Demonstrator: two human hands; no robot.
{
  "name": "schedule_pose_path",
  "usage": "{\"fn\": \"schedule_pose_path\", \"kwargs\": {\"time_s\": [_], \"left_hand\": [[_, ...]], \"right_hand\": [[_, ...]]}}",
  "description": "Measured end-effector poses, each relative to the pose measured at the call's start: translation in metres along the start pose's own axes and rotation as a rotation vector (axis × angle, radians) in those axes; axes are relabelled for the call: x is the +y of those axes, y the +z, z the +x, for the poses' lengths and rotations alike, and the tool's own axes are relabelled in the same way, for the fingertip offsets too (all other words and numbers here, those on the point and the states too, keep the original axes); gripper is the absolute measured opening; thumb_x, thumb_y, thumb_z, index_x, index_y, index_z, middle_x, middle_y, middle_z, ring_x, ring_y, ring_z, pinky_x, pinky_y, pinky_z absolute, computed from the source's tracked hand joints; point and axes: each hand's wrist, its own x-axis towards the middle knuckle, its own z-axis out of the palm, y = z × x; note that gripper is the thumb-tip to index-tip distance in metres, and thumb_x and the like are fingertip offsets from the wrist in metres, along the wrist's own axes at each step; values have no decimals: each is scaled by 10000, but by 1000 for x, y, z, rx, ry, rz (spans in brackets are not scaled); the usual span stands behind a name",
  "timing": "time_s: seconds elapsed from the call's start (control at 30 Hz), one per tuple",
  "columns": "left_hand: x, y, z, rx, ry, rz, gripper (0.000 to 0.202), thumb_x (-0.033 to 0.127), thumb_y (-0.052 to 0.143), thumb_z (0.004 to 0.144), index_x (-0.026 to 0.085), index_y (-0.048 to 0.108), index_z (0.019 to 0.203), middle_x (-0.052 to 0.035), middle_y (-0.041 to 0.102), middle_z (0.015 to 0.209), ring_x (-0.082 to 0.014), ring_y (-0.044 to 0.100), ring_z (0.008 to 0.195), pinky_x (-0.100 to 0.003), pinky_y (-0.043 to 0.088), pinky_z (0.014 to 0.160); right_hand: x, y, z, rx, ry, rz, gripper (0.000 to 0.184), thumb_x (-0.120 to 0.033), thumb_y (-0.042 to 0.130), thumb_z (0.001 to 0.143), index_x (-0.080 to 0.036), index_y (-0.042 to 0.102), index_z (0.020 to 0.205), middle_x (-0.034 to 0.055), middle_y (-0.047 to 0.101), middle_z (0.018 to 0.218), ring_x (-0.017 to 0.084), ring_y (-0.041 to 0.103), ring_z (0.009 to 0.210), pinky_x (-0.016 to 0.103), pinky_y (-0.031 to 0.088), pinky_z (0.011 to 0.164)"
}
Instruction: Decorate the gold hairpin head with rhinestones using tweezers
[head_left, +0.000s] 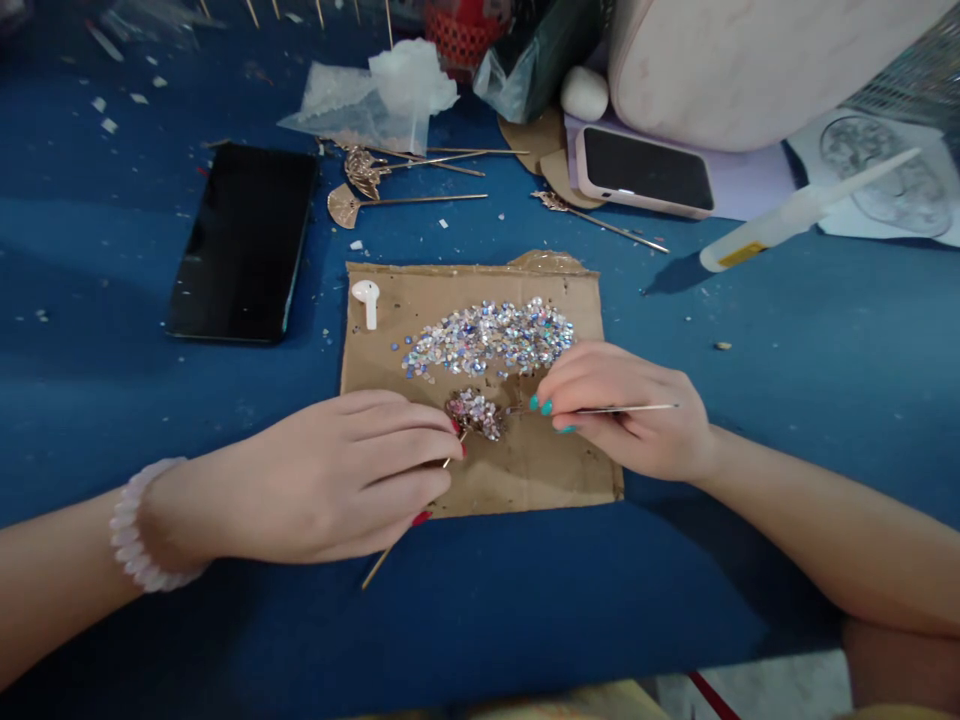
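Note:
My left hand (352, 475) is closed on a metal hair stick (375, 568), its thin shaft running out below the fingers. The ornamental head (474, 412) of the hair stick is covered with small shiny sequins and lies over a piece of cardboard (555, 475). In my right hand (630, 410) is a pair of slim metal tweezers (630, 408), pinched between the fingers, tips pointing left at the ornament's right edge. Whether the tips grip a sequin is too small to tell. A loose heap of iridescent sequins (487, 335) spreads over the cardboard just beyond both hands.
A white earbud (367, 300) lies on the cardboard's upper left corner. Left of it is a black phone (244, 245). Behind are more hair sticks (420, 200), a plastic bag (367, 100), a light-coloured phone (645, 170) and a white glue bottle (780, 230) leaning right.

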Motion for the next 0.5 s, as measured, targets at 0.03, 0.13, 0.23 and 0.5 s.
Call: {"fn": "schedule_pose_path", "kwargs": {"time_s": [0.03,0.13,0.23,0.5], "left_hand": [[0,0,0,3,-6,-5,167,150,474,993,132,625,1064,-105,682,1159,-253,607,1142,-393,528,952],[-1,1,-1,15,-37,-31,139,133,494,974,138,618,1036,-102,682,1133,-247,611,1146,-385,526,987],[-3,2,-2,33,-59,-60,98,113,526,953,138,611,995,-96,679,1101,-237,615,1132,-373,516,1019],[-7,2,-3,63,-93,-118,203,101,493,971,115,614,1134,-105,688,1122,-216,626,1130,-335,540,1000]], "right_hand": [[0,0,0,1,0,2,66,-127,584,952,-175,623,930,53,718,825,149,697,811,353,580,794],[0,0,0,-1,-4,12,59,-115,596,944,-164,625,928,61,720,831,149,698,829,350,577,808],[1,-1,1,-9,2,26,67,-109,592,945,-161,627,921,61,717,827,148,697,830,344,575,801],[1,0,1,-19,18,39,74,-123,582,951,-173,624,914,48,712,817,152,697,815,343,573,783]]}}
